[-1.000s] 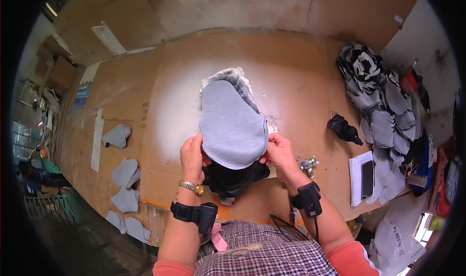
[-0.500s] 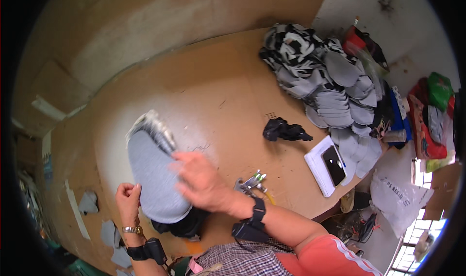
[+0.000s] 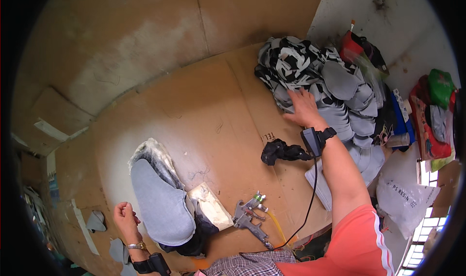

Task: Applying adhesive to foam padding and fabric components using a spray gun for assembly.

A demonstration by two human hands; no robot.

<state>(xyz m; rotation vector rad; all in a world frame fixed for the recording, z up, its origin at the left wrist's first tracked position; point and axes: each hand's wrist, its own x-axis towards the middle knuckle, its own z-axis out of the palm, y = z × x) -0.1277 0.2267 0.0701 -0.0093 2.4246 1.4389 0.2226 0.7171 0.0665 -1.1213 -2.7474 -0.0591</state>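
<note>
A grey, sole-shaped fabric piece [image 3: 162, 203] lies front left on the cardboard-covered table. Under it, a form with a glue-crusted white rim [image 3: 158, 152] shows at its far end, and black cloth [image 3: 194, 247] at its near end. Just left of the grey piece is my left hand [image 3: 127, 220], fingers curled, apart from its edge, with nothing visible in them. My right hand [image 3: 306, 110] reaches far right with spread fingers. It is at the near edge of a heap of black-and-white scraps [image 3: 291, 57] and stacked grey pieces [image 3: 336, 118]; whether it touches them I cannot tell.
A spray gun [image 3: 251, 221] with a yellow hose lies beside a crusted pale block [image 3: 211, 205]. Bunched black cloth [image 3: 284, 152] sits near my right wrist. My forearm partly covers a white pad [image 3: 320, 188]. Grey scraps [image 3: 96, 221] lie left.
My right hand has swung from above the grey piece to the heap at far right, uncovering the spray gun and pale block. My left hand has come off the piece's edge.
</note>
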